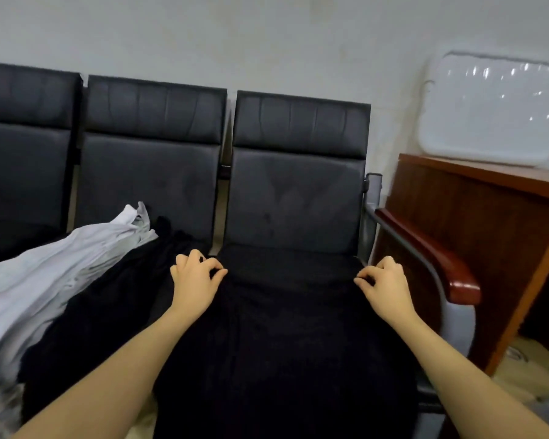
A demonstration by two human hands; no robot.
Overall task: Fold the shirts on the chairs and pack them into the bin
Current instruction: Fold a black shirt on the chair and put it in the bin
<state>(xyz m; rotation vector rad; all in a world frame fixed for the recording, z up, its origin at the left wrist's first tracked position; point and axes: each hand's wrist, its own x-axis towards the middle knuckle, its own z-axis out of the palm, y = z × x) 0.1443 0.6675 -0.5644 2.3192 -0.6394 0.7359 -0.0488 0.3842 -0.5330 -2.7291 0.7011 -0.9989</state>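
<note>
- Black fabric shirt lies spread flat over the seat of the rightmost black padded chair, front edge hanging toward the camera. Likely laid out this way to give a flat surface for folding.
- Left hand pinches the shirt's far left corner, thumb against curled fingers; grip narrow, on cloth.
- Right hand does the same at the far right corner. Both look set to tension or square the far edge.
- Pile of white and black shirts waits on the next seat left.
- White plastic lid leans on the wall above the wooden table; bin itself not in view.
</note>
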